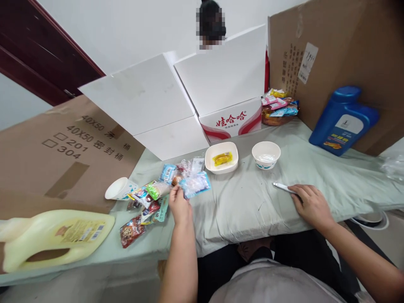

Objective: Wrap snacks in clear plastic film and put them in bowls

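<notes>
My left hand [179,203] reaches into a pile of small snack packets [158,195] on the pale green cloth, its fingers closed on a small packet [176,181] at the pile's edge. My right hand [311,204] rests on the cloth with its fingers curled over the end of a thin white tool [282,187]. Beyond the hands stand a white square dish [221,158] holding a yellow packet [222,158] and an empty white round bowl [266,154].
A white paper cup [118,188] lies beside the pile. A yellow jug [53,237] lies at the left, a blue jug [342,120] stands at the right. White and brown cardboard boxes [227,84] wall the back. A basket of packets [277,110] sits far back. Another person is behind the boxes.
</notes>
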Motion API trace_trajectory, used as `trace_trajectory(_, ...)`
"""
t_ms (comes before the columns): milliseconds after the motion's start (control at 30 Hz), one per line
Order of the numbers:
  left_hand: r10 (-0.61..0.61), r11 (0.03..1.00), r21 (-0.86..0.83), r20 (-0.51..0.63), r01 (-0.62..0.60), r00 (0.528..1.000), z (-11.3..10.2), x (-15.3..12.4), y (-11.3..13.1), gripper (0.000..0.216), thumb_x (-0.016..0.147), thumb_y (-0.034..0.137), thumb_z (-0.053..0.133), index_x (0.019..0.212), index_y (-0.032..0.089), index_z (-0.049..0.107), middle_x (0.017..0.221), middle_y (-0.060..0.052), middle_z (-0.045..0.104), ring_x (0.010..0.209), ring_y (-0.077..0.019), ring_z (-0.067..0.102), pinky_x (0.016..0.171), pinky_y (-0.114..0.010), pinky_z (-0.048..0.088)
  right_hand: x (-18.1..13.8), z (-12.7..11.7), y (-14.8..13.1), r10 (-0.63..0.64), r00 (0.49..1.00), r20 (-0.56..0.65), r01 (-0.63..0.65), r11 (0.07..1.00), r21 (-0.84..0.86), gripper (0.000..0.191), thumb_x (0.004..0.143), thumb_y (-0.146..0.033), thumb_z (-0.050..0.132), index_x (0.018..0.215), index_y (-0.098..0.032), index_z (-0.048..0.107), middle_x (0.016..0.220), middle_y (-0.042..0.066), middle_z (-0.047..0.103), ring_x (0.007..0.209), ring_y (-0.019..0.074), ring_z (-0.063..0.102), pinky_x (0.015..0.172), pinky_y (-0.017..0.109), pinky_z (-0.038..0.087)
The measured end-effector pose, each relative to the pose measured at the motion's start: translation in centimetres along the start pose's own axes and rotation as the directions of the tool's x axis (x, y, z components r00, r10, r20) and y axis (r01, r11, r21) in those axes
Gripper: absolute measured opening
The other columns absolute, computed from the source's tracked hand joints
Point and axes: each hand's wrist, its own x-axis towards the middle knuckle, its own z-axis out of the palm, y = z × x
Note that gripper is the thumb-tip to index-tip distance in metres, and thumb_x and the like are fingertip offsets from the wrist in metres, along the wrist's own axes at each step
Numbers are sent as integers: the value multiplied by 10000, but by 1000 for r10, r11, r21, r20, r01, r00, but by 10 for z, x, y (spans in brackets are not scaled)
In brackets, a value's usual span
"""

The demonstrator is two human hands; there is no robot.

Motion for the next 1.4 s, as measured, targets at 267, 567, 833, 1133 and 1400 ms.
trace_trajectory(267, 95, 971, 131, 547, -198, 831, 32, -109, -2, 219, 804, 238, 557, 1006, 196, 631, 917, -60, 689, 837, -177, 653, 769, -312, 528, 20, -9, -58, -106, 994, -30, 110, 932, 346, 220, 939, -175, 457, 1069, -182, 635, 994, 103, 673, 918, 227, 580, 807, 379, 500)
trace_trajectory(567, 361, 866, 43, 636, -498, 682, 17, -106, 9, 219, 908, 271, 534, 1108, 194, 583, 942, -55, 627, 771, -141, 587, 660, -257, 496, 24, 9, -82, -330, 933, 144, 264, 900, 348, 283, 931, -114, 421, 1102, -174, 638, 1034, 101, 678, 919, 224, 564, 787, 366, 473)
trace_trajectory(833, 465, 754, -112, 788, -647, 404, 24, -110, 15, 229, 899, 317, 577, 1091, 212, 646, 971, -67, 603, 895, -180, 597, 791, -314, 516, 31, -2, -58, -1, 998, 63, -8, 990, 142, 176, 916, -225, 518, 976, -187, 678, 1030, 104, 677, 998, 287, 557, 848, 446, 449)
trace_trajectory(1133, 369, 884, -27, 653, -466, 661, 19, -111, 13, 143, 901, 281, 521, 974, 178, 586, 973, -72, 629, 907, -174, 608, 807, -305, 492, 50, 30, -137, -123, 896, 428, -86, 896, 437, 469, 865, -334, 611, 1295, -182, 503, 1137, 111, 596, 910, 218, 632, 755, 341, 517)
trace_trajectory(1400, 57, 994, 81, 232, -77, 971, -7, -93, -6, 224, 784, 310, 632, 933, 192, 514, 760, 24, 557, 644, -109, 558, 612, -225, 459, 58, 18, -89, 145, 987, 77, -163, 815, 557, 144, 919, -257, 453, 964, -204, 578, 892, 53, 650, 806, 186, 625, 735, 322, 505)
